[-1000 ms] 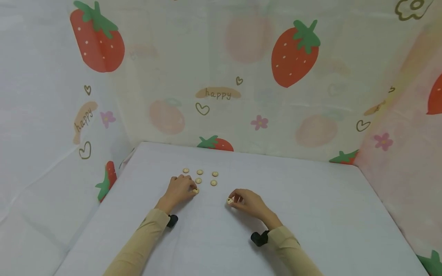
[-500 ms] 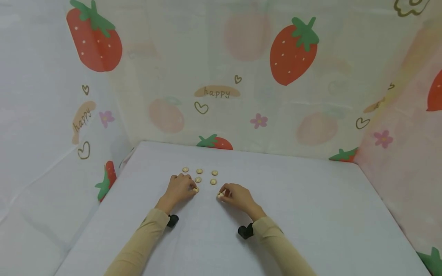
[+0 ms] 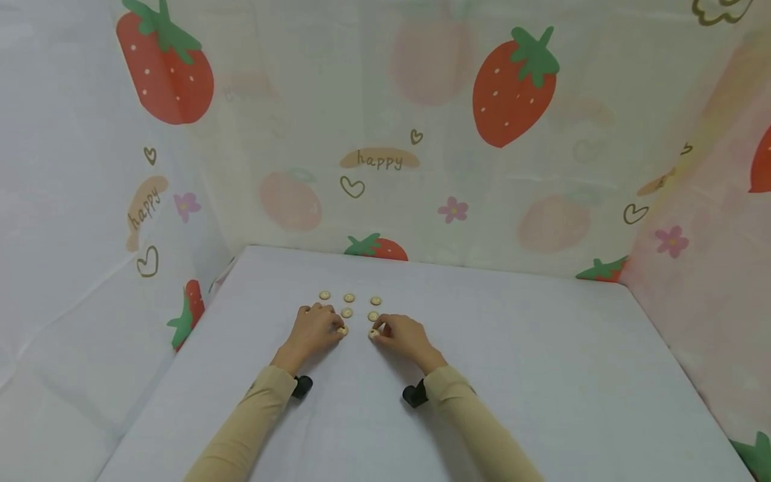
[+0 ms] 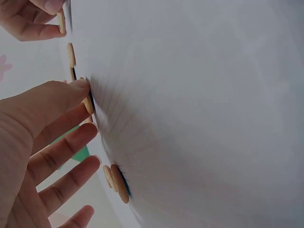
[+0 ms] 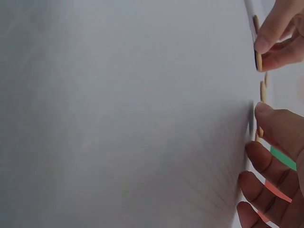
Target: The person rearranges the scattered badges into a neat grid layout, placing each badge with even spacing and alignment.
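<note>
My left hand (image 3: 314,329) pinches a round pale wooden button (image 3: 343,331) between thumb and index finger, low at the white tabletop. The other fingers spread out behind it in the left wrist view. To its right, my right hand (image 3: 405,336) holds a second button (image 3: 373,333) by its edge, close over the cloth; its thumb hides part of that button (image 5: 260,129) in the right wrist view. Just beyond the hands lie two matching buttons, a left one (image 3: 347,312) and a right one (image 3: 373,316). The right fingertips come right up to the latter.
A farther row has a left button (image 3: 325,295), a middle button (image 3: 349,298) and a right button (image 3: 376,301). White cloth covers the table (image 3: 542,361). A strawberry-print curtain (image 3: 385,201) stands along the back edge, with more fabric at both sides.
My right hand has moved left and away from me with its button, ending beside the left hand's button. The left hand has stayed in place with its hold.
</note>
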